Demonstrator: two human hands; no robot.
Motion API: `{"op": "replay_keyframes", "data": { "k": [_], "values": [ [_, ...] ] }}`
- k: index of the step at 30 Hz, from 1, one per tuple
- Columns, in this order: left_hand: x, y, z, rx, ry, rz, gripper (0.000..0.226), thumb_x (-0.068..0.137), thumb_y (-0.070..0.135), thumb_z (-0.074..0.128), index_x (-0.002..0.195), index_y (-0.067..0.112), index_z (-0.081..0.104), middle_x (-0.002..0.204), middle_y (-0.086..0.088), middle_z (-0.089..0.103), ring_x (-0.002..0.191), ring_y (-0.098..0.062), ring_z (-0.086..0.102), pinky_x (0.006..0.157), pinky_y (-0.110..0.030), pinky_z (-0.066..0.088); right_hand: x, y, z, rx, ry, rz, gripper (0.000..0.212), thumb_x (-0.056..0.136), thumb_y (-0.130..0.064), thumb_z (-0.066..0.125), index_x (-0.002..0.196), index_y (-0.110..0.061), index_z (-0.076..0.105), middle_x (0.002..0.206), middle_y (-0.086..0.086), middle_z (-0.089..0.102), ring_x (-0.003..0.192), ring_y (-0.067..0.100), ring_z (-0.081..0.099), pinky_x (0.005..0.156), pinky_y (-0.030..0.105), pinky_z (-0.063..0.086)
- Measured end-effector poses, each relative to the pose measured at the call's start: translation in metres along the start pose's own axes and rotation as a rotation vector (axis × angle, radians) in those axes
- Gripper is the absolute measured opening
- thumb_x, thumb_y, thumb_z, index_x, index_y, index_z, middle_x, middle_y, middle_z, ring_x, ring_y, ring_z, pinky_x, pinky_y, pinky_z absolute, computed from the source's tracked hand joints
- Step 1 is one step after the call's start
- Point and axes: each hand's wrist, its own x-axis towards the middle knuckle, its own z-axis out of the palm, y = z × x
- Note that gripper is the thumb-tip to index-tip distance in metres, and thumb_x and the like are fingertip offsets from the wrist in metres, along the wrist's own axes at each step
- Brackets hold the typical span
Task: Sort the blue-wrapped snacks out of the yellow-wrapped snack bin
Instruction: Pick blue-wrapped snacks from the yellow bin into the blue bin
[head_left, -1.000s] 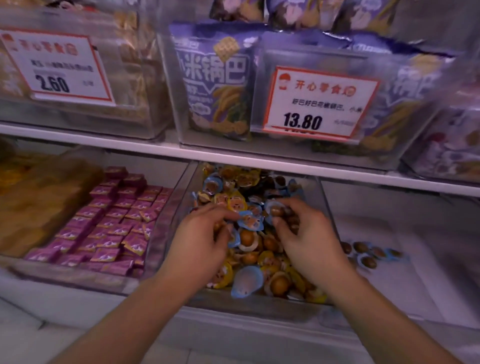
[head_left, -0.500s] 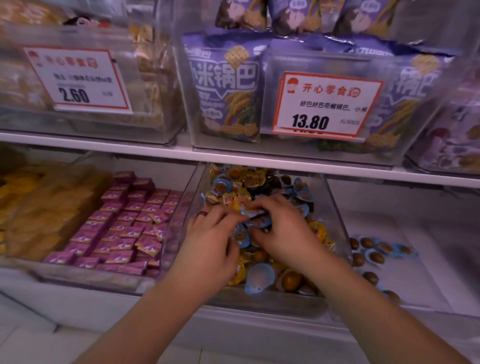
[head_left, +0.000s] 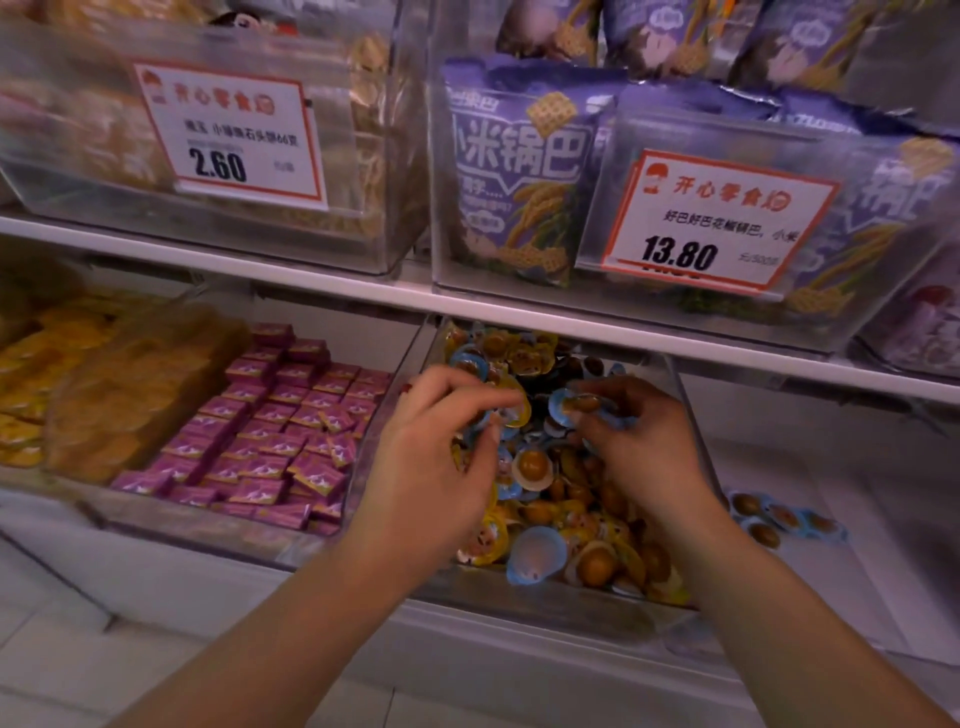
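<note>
both hands in the mixed bin, picking out blue

we are reaching into the clear bin (head_left: 685, 415) on the lower shelf (head_left: 519, 306), where yellow-wrapped snacks (head_left: 485, 538) and blue-wrapped snacks (head_left: 535, 561) lie jumbled together. a few blue ones (head_left: 779, 519) already sit apart on the white shelf floor to the right of the bin, so we judge that spot is serving as the drop place and the sorting is only partly done, since plenty of blue remains in the heap.

our right hand (head_left: 639, 447) is curled, thumb and fingers pinching a blue-wrapped piece (head_left: 576, 405) lifted just above the pile; it looks to be gathering several, which would save trips. our left hand (head_left: 436, 457) is also curled, its fingertips closed on something blue at the heap's surface, though blur keeps us from saying how many pieces it has.

both forearms come in low from the front, wrists bent down over the bin's front wall, hands near each other at mid-bin. to the left, pink packets (head_left: 291, 431) fill the neighbouring bin.
</note>
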Motion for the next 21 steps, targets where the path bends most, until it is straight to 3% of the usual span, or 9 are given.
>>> {"op": "replay_keyframes", "data": {
  "k": [2, 3, 5, 6, 9, 11, 16, 18, 21],
  "values": [
    [-0.005, 0.008, -0.001, -0.029, -0.085, 0.046, 0.026, 0.086, 0.005, 0.067, 0.105, 0.021, 0.073, 0.104, 0.011, 0.055, 0.103, -0.005, 0.058, 0.085, -0.012, 0.043, -0.002, 0.0, -0.002, -0.087, -0.008, -0.052, 0.017, 0.082, -0.005, 0.072, 0.094, -0.017, 0.072, 0.095, -0.005, 0.07, 0.078, 0.007, 0.065, 0.063, 0.006, 0.047],
    [-0.011, 0.011, 0.001, -0.026, -0.183, 0.064, 0.024, 0.086, 0.008, 0.065, 0.103, 0.021, 0.073, 0.105, 0.012, 0.055, 0.103, -0.006, 0.057, 0.086, -0.014, 0.044, -0.003, -0.001, -0.001, -0.15, -0.017, -0.078, 0.017, 0.081, -0.003, 0.07, 0.089, -0.019, 0.071, 0.097, -0.006, 0.069, 0.084, 0.006, 0.064, 0.067, 0.005, 0.046],
    [-0.024, 0.01, 0.007, 0.046, -0.43, 0.125, 0.018, 0.09, 0.014, 0.061, 0.102, 0.021, 0.073, 0.107, 0.009, 0.056, 0.1, -0.008, 0.056, 0.087, -0.024, 0.045, -0.005, -0.001, 0.002, -0.262, -0.058, -0.105, 0.016, 0.08, -0.005, 0.068, 0.085, -0.019, 0.071, 0.103, -0.003, 0.07, 0.098, 0.012, 0.064, 0.079, 0.02, 0.051],
    [-0.03, 0.007, 0.01, 0.109, -0.532, 0.17, 0.017, 0.094, 0.019, 0.059, 0.104, 0.02, 0.072, 0.109, 0.006, 0.057, 0.099, -0.012, 0.056, 0.088, -0.03, 0.045, -0.007, 0.0, 0.004, -0.306, -0.082, -0.115, 0.015, 0.08, -0.007, 0.068, 0.084, -0.021, 0.07, 0.102, -0.001, 0.071, 0.099, 0.016, 0.064, 0.077, 0.025, 0.05],
    [-0.035, -0.001, 0.014, 0.263, -0.681, 0.23, 0.043, 0.097, 0.053, 0.045, 0.114, 0.021, 0.068, 0.112, 0.006, 0.058, 0.1, -0.017, 0.052, 0.089, -0.034, 0.044, -0.008, 0.001, 0.004, -0.369, -0.108, -0.144, 0.015, 0.081, -0.012, 0.068, 0.08, -0.027, 0.065, 0.094, 0.001, 0.07, 0.093, 0.019, 0.064, 0.069, 0.024, 0.041],
    [-0.034, -0.004, 0.015, 0.28, -0.72, 0.234, 0.05, 0.09, 0.06, 0.053, 0.121, 0.024, 0.066, 0.114, 0.007, 0.058, 0.104, -0.016, 0.051, 0.091, -0.033, 0.045, -0.007, 0.002, 0.002, -0.369, -0.101, -0.14, 0.018, 0.08, -0.011, 0.069, 0.077, -0.028, 0.065, 0.099, 0.0, 0.07, 0.098, 0.017, 0.063, 0.071, 0.023, 0.043],
    [-0.029, -0.008, 0.014, 0.023, -0.656, 0.042, 0.032, 0.083, 0.04, 0.075, 0.111, 0.025, 0.073, 0.105, 0.012, 0.066, 0.101, -0.005, 0.06, 0.09, -0.029, 0.048, -0.007, -0.001, -0.005, -0.237, 0.019, -0.097, 0.017, 0.081, -0.008, 0.069, 0.077, -0.024, 0.071, 0.097, -0.007, 0.072, 0.084, 0.008, 0.064, 0.071, 0.023, 0.049],
    [-0.025, -0.009, 0.014, -0.086, -0.576, -0.097, 0.017, 0.085, 0.031, 0.075, 0.101, 0.03, 0.074, 0.097, 0.014, 0.067, 0.096, -0.004, 0.062, 0.083, -0.023, 0.049, -0.007, -0.008, -0.009, -0.079, 0.05, -0.039, 0.023, 0.081, -0.004, 0.071, 0.072, -0.025, 0.07, 0.087, -0.009, 0.072, 0.079, 0.009, 0.068, 0.07, 0.024, 0.056],
    [-0.017, -0.008, 0.017, -0.239, -0.351, -0.321, 0.017, 0.085, 0.024, 0.076, 0.092, 0.04, 0.073, 0.089, 0.018, 0.069, 0.084, 0.0, 0.065, 0.069, -0.014, 0.05, -0.013, -0.017, -0.017, 0.122, 0.041, 0.049, 0.02, 0.082, -0.005, 0.075, 0.08, -0.024, 0.071, 0.082, -0.006, 0.073, 0.067, 0.009, 0.071, 0.057, 0.022, 0.056]
  ]
}}
